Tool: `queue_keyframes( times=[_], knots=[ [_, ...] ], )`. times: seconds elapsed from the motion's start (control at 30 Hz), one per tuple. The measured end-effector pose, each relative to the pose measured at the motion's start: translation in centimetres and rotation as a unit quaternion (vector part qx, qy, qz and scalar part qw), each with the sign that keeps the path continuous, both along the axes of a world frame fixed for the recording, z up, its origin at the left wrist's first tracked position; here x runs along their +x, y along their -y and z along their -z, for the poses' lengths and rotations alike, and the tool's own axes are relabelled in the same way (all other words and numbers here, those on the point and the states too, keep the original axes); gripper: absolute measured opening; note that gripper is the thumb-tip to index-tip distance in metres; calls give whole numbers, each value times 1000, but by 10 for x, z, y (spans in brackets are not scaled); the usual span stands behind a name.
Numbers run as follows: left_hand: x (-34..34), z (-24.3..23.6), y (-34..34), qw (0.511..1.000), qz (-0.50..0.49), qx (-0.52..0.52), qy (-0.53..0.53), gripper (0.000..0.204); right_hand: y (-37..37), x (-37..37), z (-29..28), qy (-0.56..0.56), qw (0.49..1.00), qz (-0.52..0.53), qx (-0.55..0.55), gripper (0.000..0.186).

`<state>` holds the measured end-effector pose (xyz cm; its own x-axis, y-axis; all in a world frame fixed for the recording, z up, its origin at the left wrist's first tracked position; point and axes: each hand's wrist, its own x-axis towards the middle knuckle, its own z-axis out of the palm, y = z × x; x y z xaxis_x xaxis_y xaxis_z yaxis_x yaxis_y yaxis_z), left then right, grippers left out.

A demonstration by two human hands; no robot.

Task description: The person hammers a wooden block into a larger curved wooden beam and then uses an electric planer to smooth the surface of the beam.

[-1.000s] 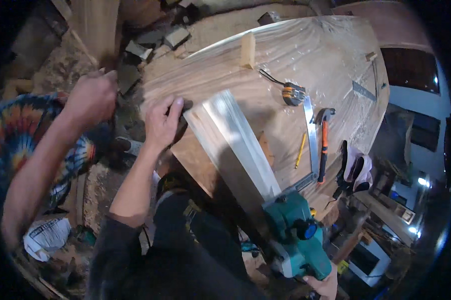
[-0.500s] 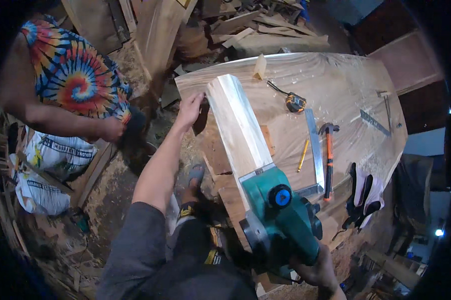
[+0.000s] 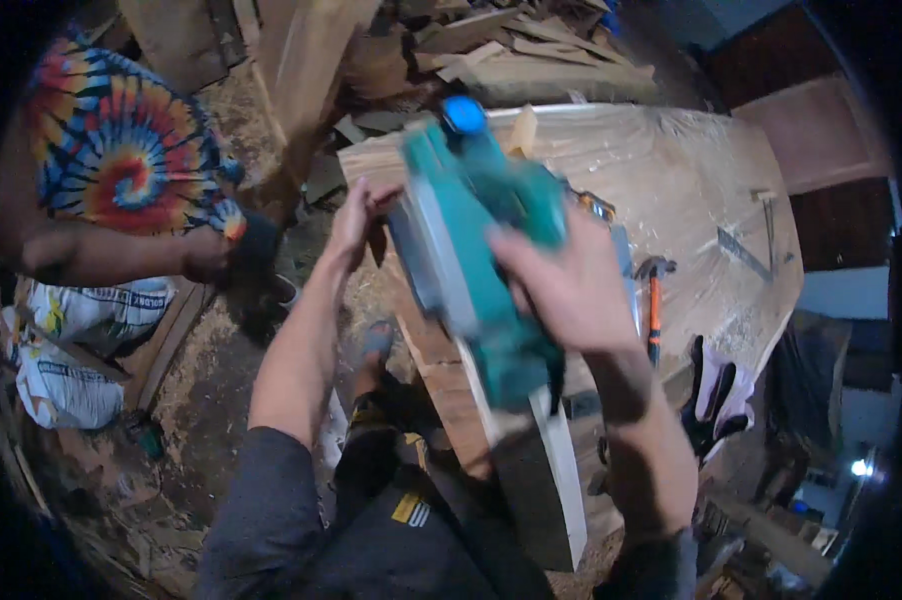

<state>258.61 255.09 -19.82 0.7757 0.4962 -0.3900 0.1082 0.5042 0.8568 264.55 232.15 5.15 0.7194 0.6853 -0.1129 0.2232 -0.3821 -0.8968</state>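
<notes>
Planer moved since half a second ago: then low at about 5 o'clock near the bottom edge of the view, now lifted up and forward to centre, blurred with motion. Head view swung too, bringing the person in the tie-dye shirt further into the upper left.

Right hand (image 3: 571,285) closed around the top handle of the teal electric planer (image 3: 476,250), fingers wrapped over the body, thumb side toward 9 o'clock. Planer tilted, blue knob at its 12 o'clock end, grey sole plate facing 9 o'clock, rear end over the pale wooden plank (image 3: 541,470) that runs down toward 6 o'clock. Whether the sole touches the plank cannot be told through the blur.

Left hand (image 3: 356,215) at 10 o'clock of the planer, fingers loosely spread, fingertips resting at the near corner of the workbench (image 3: 711,180), gripping nothing.

Further out on the plastic-covered workbench: orange-handled hammer (image 3: 653,300) just at 3 o'clock of the right hand, black-and-white gloves (image 3: 716,395) at 4 o'clock near the bench edge, metal square (image 3: 746,250) toward 2 o'clock. Scrap timber pile (image 3: 511,55) at 12 o'clock. Other person's tie-dye shirt (image 3: 121,140) at 10 o'clock, white sack (image 3: 71,350) on the sawdust floor at 9 o'clock
</notes>
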Motion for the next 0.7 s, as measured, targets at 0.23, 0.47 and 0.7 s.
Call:
queue_keyframes(
  times=[0.23, 0.47, 0.7],
  knots=[
    [-4, 5, -33, 999, -43, -21, -16, 62, -20, 8, -5, -95, 995, 0, 6, 50],
    [2, 24, -34, 996, 58, -20, 60, 72, 217, -131, -12, -59, 989, -9, -138, 49],
    [-6, -15, -11, 999, 23, 30, 28, 66, 297, -165, -25, -174, 977, -44, -119, 54]
  ],
)
